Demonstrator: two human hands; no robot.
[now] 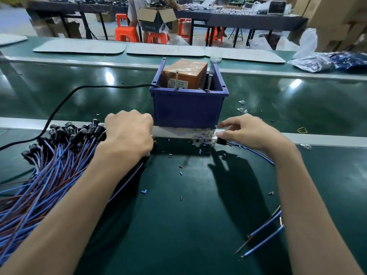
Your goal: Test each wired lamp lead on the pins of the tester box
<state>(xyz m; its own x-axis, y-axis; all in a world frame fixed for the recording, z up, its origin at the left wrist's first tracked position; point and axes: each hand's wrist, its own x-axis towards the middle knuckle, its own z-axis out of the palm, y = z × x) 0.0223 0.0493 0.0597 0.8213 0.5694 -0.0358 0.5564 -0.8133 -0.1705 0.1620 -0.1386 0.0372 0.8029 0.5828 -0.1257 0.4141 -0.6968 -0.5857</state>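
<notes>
1. The green belt (178, 225) carries everything. Insulation scraps (144, 191) lie scattered on it.
2. The bundle of lamp leads (49, 165) lies at left, with its black lamp heads toward the bin and its blue and brown wires fanning toward us. We judge the wires light, limp and prone to tangle, so we draw one out by its rigid head.
3. The blue bin (188, 110) stands ahead, between the hands, and holds the orange tester box (184, 76).
4. The left hand (129, 133) rests knuckles-up on the bundle's right edge. Its fingers curl down among the leads and apparently grip some, but the fingertips are hidden.
5. The right hand (252, 132) pinches the black head of a single lead (221, 141) between thumb and fingers, just before the bin. The wire trails right, under the wrist.
6. Two upright pins (176, 79) rise inside the bin's front wall.
7. Stripped ends (248, 238) lie beside the right forearm. We judge them fine and easily bent, so we hold the insulation just behind the bare metal.
</notes>
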